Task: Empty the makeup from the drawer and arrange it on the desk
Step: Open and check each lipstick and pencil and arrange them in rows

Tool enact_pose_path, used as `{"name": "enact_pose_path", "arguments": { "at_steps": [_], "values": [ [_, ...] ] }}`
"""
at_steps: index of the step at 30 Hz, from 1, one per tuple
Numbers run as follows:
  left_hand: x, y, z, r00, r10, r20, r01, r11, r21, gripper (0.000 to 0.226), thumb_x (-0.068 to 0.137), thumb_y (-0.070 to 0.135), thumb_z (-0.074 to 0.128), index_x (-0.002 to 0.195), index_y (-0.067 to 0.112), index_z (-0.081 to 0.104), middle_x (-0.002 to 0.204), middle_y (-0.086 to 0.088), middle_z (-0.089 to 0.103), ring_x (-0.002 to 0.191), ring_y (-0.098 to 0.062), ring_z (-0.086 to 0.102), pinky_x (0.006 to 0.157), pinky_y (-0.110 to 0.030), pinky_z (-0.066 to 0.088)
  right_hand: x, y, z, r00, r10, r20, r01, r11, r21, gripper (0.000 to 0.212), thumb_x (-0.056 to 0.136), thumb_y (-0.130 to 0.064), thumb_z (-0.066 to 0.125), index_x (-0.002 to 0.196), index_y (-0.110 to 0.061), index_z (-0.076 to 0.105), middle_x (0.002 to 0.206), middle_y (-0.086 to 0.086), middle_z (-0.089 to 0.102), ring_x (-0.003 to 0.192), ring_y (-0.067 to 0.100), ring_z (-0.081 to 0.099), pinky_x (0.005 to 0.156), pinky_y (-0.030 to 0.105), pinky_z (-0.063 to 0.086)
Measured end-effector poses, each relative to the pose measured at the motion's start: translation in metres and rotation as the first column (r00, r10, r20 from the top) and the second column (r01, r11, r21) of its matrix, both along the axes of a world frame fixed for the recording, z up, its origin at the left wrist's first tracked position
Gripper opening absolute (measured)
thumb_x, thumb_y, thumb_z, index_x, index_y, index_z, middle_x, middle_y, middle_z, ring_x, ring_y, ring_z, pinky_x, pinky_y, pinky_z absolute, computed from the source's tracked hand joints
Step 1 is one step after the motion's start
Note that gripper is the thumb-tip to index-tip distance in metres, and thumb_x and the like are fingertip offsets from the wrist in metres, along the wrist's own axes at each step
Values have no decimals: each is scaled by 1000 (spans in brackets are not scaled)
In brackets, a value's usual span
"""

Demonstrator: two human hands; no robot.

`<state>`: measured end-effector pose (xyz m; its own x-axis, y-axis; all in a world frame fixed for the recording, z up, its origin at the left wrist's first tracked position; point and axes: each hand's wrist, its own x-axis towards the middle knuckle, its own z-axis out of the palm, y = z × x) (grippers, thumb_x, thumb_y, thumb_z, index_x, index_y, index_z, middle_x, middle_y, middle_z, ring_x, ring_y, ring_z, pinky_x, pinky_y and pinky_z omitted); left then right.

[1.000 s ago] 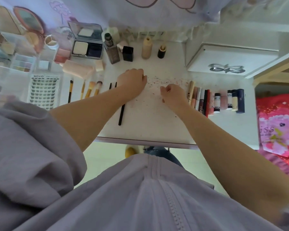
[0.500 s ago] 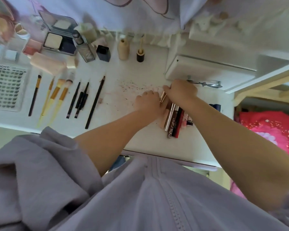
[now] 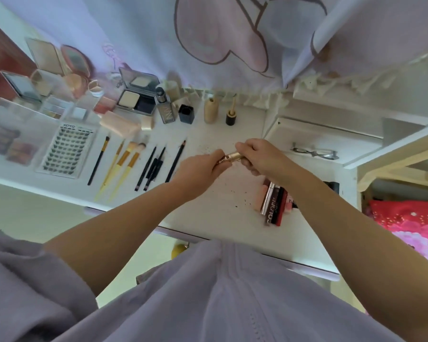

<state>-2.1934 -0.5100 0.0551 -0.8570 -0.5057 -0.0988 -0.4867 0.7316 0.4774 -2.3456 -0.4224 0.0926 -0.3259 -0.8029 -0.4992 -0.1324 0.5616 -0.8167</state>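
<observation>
A slim gold makeup tube [image 3: 231, 157] hangs above the middle of the white desk [image 3: 208, 206], held at both ends. My left hand [image 3: 203, 169] grips its near end and my right hand [image 3: 260, 157] grips its far end. Under my right forearm lies a row of lipsticks and glosses [image 3: 274, 203]. To the left, brushes [image 3: 124, 161] and black pencils [image 3: 153, 164] lie side by side. Bottles [image 3: 210, 111] stand at the back of the desk.
Open compacts [image 3: 136, 98], a lash tray [image 3: 66, 149] and clear palettes [image 3: 8, 141] fill the left side. A white drawer box [image 3: 326, 137] with an eyelash curler [image 3: 314, 153] stands at right. Dark crumbs speckle the desk centre. A red pillow [image 3: 410, 225] lies beyond the right edge.
Both hands went to the lipstick row, then lifted a gold tube from it and now hold it between them above the desk. The view swung about meanwhile.
</observation>
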Motion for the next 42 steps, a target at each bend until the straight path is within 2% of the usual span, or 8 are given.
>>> {"name": "enact_pose_path", "arguments": {
  "at_steps": [7, 11, 16, 21, 27, 32, 38, 42],
  "values": [
    [36, -23, 26, 996, -79, -30, 81, 996, 39, 21, 96, 45, 39, 91, 26, 45, 57, 9, 44, 49, -5, 43, 45, -24, 27, 34, 6, 30, 981, 148, -129, -160, 983, -85, 18, 100, -30, 41, 100, -17, 53, 78, -2, 61, 66, 8, 56, 61, 24, 53],
    [56, -27, 34, 986, -147, -81, 140, 987, -82, 30, 94, 48, 39, 101, 22, 53, 58, 12, 42, 50, -5, 43, 45, -23, 31, 47, 5, 42, 975, 204, -91, -196, 977, 89, 53, 97, -54, 30, 92, -12, 63, 57, -3, 52, 46, 8, 42, 45, 17, 37],
    [74, -31, 35, 984, -170, -58, 163, 980, -114, 34, 93, 52, 37, 99, 23, 53, 58, 10, 43, 52, -11, 47, 45, -24, 33, 69, 8, 43, 978, 183, -101, -185, 983, -15, 24, 99, -32, 45, 93, -12, 58, 70, -2, 54, 58, 7, 45, 55, 20, 41],
    [87, -34, 41, 970, -210, -123, 188, 967, -170, 32, 93, 49, 41, 100, 23, 58, 64, 11, 48, 54, -11, 47, 44, -19, 25, 81, 7, 49, 993, 111, -43, -106, 989, 100, 50, 96, -51, 36, 90, -10, 62, 56, -2, 48, 45, 8, 38, 45, 18, 31],
    [92, -44, 45, 973, -182, -140, 171, 981, -87, 28, 93, 49, 42, 99, 25, 56, 57, 13, 44, 50, -2, 42, 46, -21, 25, 96, 6, 52, 997, 29, -68, -32, 999, -40, 20, 99, -29, 46, 97, -11, 56, 69, -3, 54, 58, 7, 48, 51, 18, 42],
    [97, -46, 46, 964, -203, -169, 189, 977, -98, 27, 92, 51, 43, 100, 29, 57, 57, 15, 44, 51, 0, 43, 46, -21, 24, 101, 5, 59, 1000, -23, 18, 21, 995, 93, 51, 98, -49, 33, 85, -8, 61, 50, -5, 42, 43, 8, 31, 40, 18, 26],
    [102, -46, 46, 960, -229, -164, 215, 972, -97, 28, 92, 51, 42, 100, 30, 58, 55, 15, 42, 48, 1, 41, 45, -19, 21, 104, 11, 63, 997, 59, -52, -58, 998, 20, 11, 97, -22, 50, 100, -14, 56, 79, -2, 60, 63, 2, 57, 56, 16, 47],
    [103, -44, 48, 948, -240, -210, 229, 970, -76, 27, 92, 50, 44, 99, 29, 59, 55, 17, 42, 49, 1, 41, 46, -19, 23, 107, 11, 69, 996, 69, 47, -75, 989, 127, 40, 97, -45, 40, 100, -9, 59, 61, -3, 55, 46, 5, 45, 43, 16, 36]
  ]
}}
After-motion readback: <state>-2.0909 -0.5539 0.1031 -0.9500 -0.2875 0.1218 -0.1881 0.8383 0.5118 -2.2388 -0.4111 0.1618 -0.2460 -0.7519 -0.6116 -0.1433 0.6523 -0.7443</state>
